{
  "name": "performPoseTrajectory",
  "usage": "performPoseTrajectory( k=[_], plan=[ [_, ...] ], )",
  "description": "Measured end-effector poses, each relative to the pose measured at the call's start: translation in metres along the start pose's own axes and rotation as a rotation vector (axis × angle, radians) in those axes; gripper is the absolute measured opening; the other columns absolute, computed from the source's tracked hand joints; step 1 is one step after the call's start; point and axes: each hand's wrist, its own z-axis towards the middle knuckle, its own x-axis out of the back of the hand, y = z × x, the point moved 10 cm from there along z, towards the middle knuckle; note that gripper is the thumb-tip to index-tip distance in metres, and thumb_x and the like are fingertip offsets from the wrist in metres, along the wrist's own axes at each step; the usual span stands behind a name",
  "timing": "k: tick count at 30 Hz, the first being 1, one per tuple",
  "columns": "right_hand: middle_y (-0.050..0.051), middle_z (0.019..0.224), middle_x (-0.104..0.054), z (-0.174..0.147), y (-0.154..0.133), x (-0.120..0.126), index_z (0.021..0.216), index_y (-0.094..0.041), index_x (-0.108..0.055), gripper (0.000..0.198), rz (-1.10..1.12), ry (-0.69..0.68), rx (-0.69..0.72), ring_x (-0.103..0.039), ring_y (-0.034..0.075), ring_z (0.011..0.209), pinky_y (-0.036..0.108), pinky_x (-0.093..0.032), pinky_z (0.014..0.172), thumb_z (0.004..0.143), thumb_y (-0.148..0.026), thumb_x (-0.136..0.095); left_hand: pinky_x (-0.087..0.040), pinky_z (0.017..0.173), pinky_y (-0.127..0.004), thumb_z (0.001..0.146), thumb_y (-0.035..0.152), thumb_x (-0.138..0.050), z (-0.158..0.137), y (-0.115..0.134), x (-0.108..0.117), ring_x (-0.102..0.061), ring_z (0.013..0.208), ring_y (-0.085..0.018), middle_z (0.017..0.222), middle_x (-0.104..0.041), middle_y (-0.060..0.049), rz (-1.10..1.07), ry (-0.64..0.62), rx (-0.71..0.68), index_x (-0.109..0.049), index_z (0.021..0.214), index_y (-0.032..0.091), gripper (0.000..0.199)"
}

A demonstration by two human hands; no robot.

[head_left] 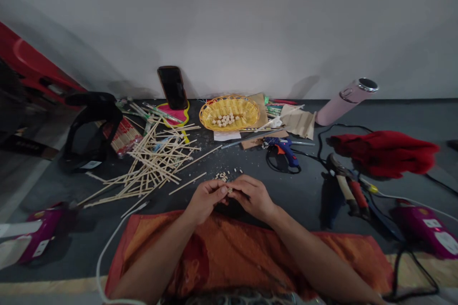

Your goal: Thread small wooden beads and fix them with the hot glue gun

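Observation:
My left hand [211,196] and my right hand [254,194] meet in the middle, fingertips pinched together on a small cluster of cut stick pieces [229,190]. Fingers cover most of this cluster. Just beyond them on the dark table lie several short cut stick pieces [222,176]. Farther back, a yellow woven basket [246,107] holds small pale clusters [225,119]. To the left spreads a loose heap of thin wooden sticks [157,164]. A blue glue gun [286,151] rests on its side to the right.
An orange cloth [229,248] lies under my forearms. At right are pliers [348,188], a red cloth [390,152], a pink flask [339,104] and cables. A phone [172,88] leans on the wall; a black strapped headset [93,128] and purple boxes [429,228] stand toward the sides.

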Motion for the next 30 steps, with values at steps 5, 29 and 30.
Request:
performPoseTrajectory(
  k=[5,29,30],
  plan=[
    [0.005,0.084,-0.066,0.0,0.0,0.001,0.106,-0.022,-0.064,0.02,-0.035,-0.002,0.015,-0.061,0.014,0.077,0.025,-0.051,0.07,0.086,-0.022,-0.057,-0.046,0.058,-0.022,0.071,0.029,-0.072,0.0,0.004,0.0,-0.052,0.059,-0.009,0.068,-0.062,-0.002,0.075,0.008,-0.017,-0.07,0.077,0.012,0.017],
    [0.006,0.083,-0.067,0.001,0.002,0.0,0.103,-0.02,-0.065,0.02,0.119,0.012,-0.019,-0.063,0.015,0.078,0.027,-0.052,0.072,0.085,-0.024,-0.06,-0.044,0.055,-0.021,0.071,0.032,-0.071,-0.002,0.01,-0.004,-0.05,0.055,-0.008,0.061,-0.06,-0.001,0.105,0.003,-0.036,-0.068,0.066,0.012,0.021],
    [0.006,0.082,-0.068,0.002,0.002,0.0,0.104,-0.02,-0.065,0.02,0.127,0.01,-0.021,-0.063,0.015,0.078,0.027,-0.052,0.072,0.085,-0.024,-0.06,-0.044,0.055,-0.022,0.071,0.033,-0.071,-0.002,0.009,-0.004,-0.05,0.055,-0.008,0.061,-0.06,-0.001,0.092,0.007,-0.031,-0.068,0.067,0.012,0.022]
  ],
)
